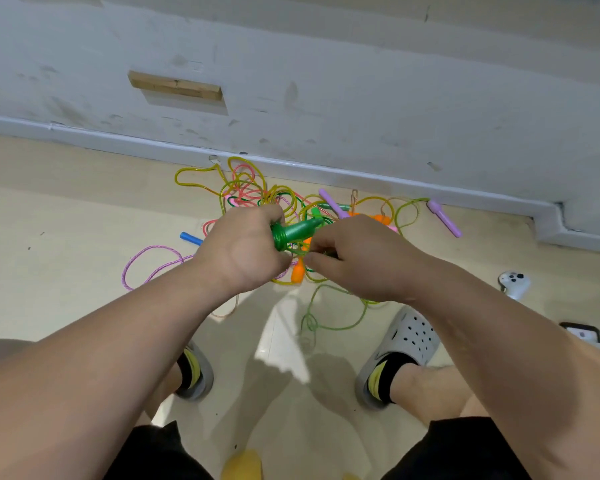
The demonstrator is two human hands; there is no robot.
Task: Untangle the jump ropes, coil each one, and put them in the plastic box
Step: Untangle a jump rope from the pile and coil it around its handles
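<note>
I saw a scuffed, pale grey wall (361, 81) across the top, with a short wooden strip (175, 85) set in a shallow recess. A white baseboard (326, 171) ran along its foot. Below lay a smooth cream floor (66, 220), with a bright patch of light (281, 344) and a white controller (513, 282) near its right edge.

Both forearms (125, 341) are bare as far as they show. The person wears black shorts (153, 455), grey slip-on clogs (409, 337) dotted with round holes, and black socks (385, 375) with yellow stripes.
</note>
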